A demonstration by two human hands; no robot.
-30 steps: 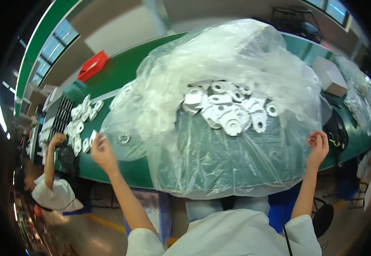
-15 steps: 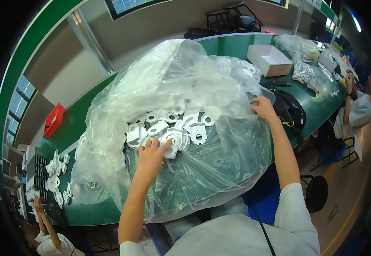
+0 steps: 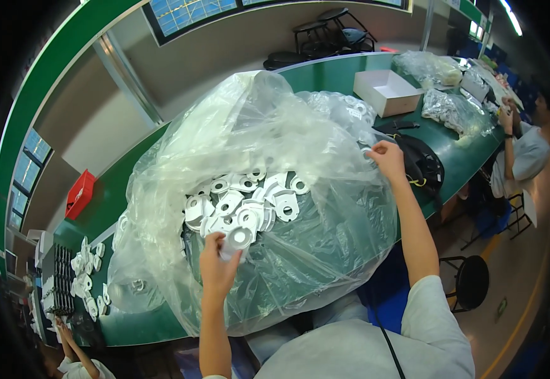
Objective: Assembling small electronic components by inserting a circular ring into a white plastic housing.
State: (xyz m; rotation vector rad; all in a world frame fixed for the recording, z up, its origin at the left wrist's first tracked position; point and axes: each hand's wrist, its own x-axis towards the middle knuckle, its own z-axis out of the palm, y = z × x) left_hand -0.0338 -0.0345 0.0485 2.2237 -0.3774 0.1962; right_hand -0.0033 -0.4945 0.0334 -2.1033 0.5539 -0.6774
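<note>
A large clear plastic bag is spread over the green table, its mouth toward me. Inside lies a heap of white plastic parts, each with a round hole. My left hand is closed on one white plastic part at the heap's near edge, thumb on one side and fingers on the other. At the bag's right side, my right hand is closed in a pinch on the film. Something small and pale shows at its fingertips, too blurred to name.
Right of the bag lies a black bag, with an open white box behind it. At left are a red bin, more white parts and a stack of black trays. Co-workers sit at both ends of the green table.
My left hand has taken hold of a white part and drawn it slightly toward me. The whole view has shifted a little; my right hand stays by the bag's right side.
</note>
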